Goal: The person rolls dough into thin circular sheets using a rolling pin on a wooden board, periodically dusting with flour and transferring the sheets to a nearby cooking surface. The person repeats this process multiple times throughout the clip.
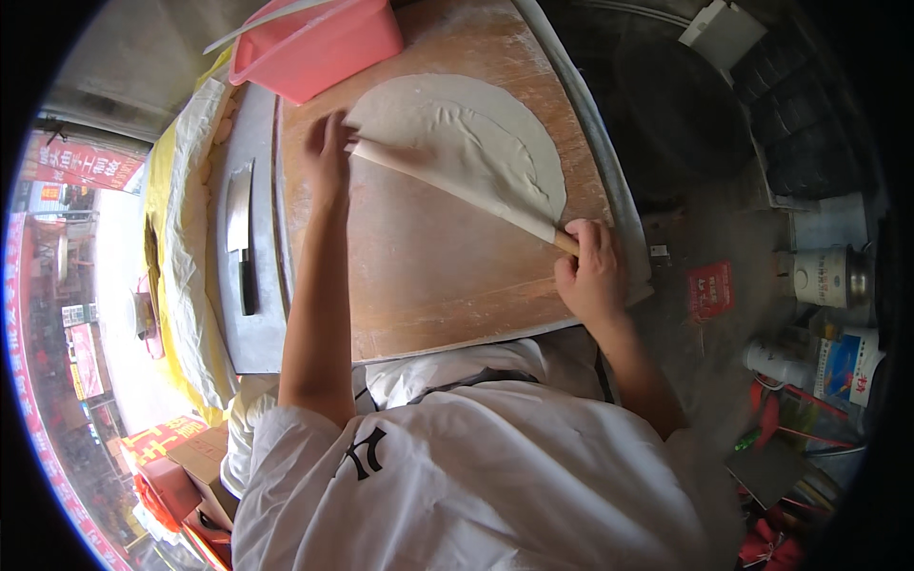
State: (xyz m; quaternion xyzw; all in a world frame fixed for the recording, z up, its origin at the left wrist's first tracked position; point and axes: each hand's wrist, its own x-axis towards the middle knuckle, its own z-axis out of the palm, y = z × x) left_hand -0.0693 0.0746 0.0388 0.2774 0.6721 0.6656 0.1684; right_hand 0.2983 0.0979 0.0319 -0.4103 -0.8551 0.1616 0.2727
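A large round sheet of rolled-out dough (485, 118) lies on a floured wooden board (443, 285). Its near edge is wrapped over a wooden rolling pin (568, 243), which slants down from upper left to lower right. Several creases run across the dough near the pin. My right hand (594, 275) grips the bare right end of the pin. At the pin's other end is my left hand (328, 153), blurred, with its fingers touching or very near the dough's edge. Whether those fingers hold the pin's left end is hidden by blur.
A pink plastic bin (321, 53) stands at the board's far left corner. Left of the board, a cleaver with a black handle (246, 282) lies on a metal surface (264, 185). White and yellow plastic sheeting (189, 250) borders that surface. A cardboard box (207, 464) sits lower left.
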